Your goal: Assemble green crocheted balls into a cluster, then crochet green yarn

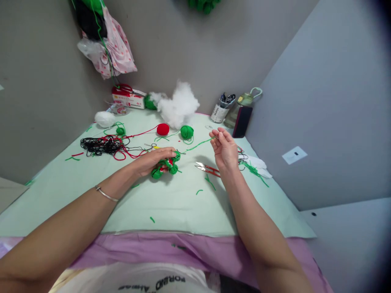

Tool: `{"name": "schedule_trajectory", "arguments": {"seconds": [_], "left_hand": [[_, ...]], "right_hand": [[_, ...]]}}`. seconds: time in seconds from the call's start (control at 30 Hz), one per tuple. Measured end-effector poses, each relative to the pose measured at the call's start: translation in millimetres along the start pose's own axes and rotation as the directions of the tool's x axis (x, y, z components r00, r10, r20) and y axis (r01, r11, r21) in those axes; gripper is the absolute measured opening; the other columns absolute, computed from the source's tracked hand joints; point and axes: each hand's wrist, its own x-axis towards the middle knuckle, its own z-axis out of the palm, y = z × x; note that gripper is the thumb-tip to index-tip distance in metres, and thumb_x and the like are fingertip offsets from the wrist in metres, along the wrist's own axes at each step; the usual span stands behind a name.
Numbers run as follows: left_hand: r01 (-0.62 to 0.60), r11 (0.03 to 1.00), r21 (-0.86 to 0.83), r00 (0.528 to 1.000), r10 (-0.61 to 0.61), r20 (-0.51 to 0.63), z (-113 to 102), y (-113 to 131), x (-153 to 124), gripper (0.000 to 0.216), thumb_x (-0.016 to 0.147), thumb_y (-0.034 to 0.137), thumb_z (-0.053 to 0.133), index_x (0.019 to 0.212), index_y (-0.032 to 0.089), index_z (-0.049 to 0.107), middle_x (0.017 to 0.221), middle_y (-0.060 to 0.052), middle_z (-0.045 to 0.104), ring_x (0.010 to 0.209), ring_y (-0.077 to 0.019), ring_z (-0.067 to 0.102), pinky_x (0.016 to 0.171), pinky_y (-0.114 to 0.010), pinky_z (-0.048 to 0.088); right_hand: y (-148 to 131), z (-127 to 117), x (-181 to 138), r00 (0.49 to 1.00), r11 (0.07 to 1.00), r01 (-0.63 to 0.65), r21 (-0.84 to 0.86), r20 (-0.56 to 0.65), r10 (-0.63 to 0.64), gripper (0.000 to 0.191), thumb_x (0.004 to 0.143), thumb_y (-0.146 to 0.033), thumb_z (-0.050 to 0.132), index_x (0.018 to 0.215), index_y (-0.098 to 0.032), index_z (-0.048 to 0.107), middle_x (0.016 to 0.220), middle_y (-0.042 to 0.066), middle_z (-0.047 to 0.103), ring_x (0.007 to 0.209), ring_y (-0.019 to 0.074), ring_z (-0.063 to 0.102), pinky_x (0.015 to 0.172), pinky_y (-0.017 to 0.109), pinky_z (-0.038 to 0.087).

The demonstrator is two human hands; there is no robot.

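Observation:
My left hand [157, 158] is closed around a small green crocheted piece [173, 168] with red and white patches and round knobs. From that piece a strand of green yarn [198, 145] runs taut up to my right hand [224, 146]. The right thumb and fingers pinch the far end of the strand; whether a needle is in them is too small to tell. Just left of my right wrist lie red-handled thread snips [207, 169], blades pointing left. Short green yarn scraps [210, 183] lie near the snips.
Behind the hands are a red yarn ball [163, 129], a green yarn ball [187, 132] and white stuffing [179, 106]. Tangled black yarn [100, 145] spreads at the left. A pen cup [220, 112], a bottle [233, 116] and a phone [242, 122] stand back right.

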Motion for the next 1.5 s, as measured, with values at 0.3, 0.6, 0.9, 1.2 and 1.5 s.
{"name": "schedule_trajectory", "arguments": {"seconds": [0.3, 0.6, 0.9, 1.2, 1.5], "left_hand": [[-0.009, 1.0, -0.023, 0.997, 0.007, -0.074, -5, -2, 2, 0.029, 0.078, 0.039, 0.075, 0.095, 0.015, 0.07, 0.074, -0.002, 0.058, 0.061, -0.0105, 0.053, 0.05, -0.019, 0.044], [-0.109, 0.994, -0.027, 0.991, 0.106, -0.082, -9, -1, 1, 0.042, 0.079, 0.04, 0.08, 0.117, 0.023, 0.074, 0.099, -0.004, 0.067, 0.069, -0.0097, 0.056, 0.06, -0.02, 0.045], [-0.112, 0.994, -0.004, 0.99, 0.112, -0.083, -12, -3, 2, 0.047, 0.08, 0.044, 0.079, 0.123, 0.026, 0.071, 0.09, -0.002, 0.066, 0.068, -0.0101, 0.056, 0.059, -0.02, 0.041], [-0.147, 0.989, 0.02, 0.983, 0.148, -0.106, -12, -4, 4, 0.041, 0.076, 0.037, 0.082, 0.114, 0.023, 0.072, 0.086, -0.001, 0.064, 0.067, -0.0101, 0.056, 0.061, -0.021, 0.043], [-0.194, 0.981, -0.033, 0.972, 0.187, -0.141, -8, -4, 5, 0.037, 0.067, 0.027, 0.087, 0.1, 0.019, 0.074, 0.078, 0.0, 0.066, 0.065, -0.0118, 0.061, 0.059, -0.024, 0.045]], "right_hand": [[-15, 0, 1, 0.992, 0.992, 0.055, -0.113, 0.119, -0.041, 0.03, 0.072, -0.04, 0.081, 0.089, -0.021, 0.065, 0.088, 0.0, 0.073, 0.061, 0.0061, 0.058, 0.053, 0.017, 0.046], [-13, 29, -46, 0.869, 0.883, 0.109, -0.456, 0.475, 0.138, 0.028, 0.073, -0.043, 0.079, 0.083, -0.017, 0.076, 0.059, -0.003, 0.055, 0.052, 0.0083, 0.041, 0.049, 0.025, 0.033], [-4, 28, -57, 0.81, 0.735, 0.237, -0.636, 0.547, 0.212, 0.023, 0.085, -0.039, 0.067, 0.085, -0.017, 0.075, 0.061, -0.002, 0.054, 0.059, 0.0111, 0.044, 0.056, 0.027, 0.034], [-9, 30, -58, 0.794, 0.661, 0.259, -0.704, 0.545, 0.269, 0.023, 0.086, -0.038, 0.062, 0.085, -0.017, 0.072, 0.06, -0.003, 0.051, 0.057, 0.0115, 0.043, 0.056, 0.027, 0.032], [4, 30, -56, 0.766, 0.767, 0.218, -0.603, 0.593, 0.248, 0.021, 0.086, -0.04, 0.065, 0.086, -0.019, 0.07, 0.064, -0.003, 0.053, 0.06, 0.0119, 0.043, 0.059, 0.027, 0.035]]}}
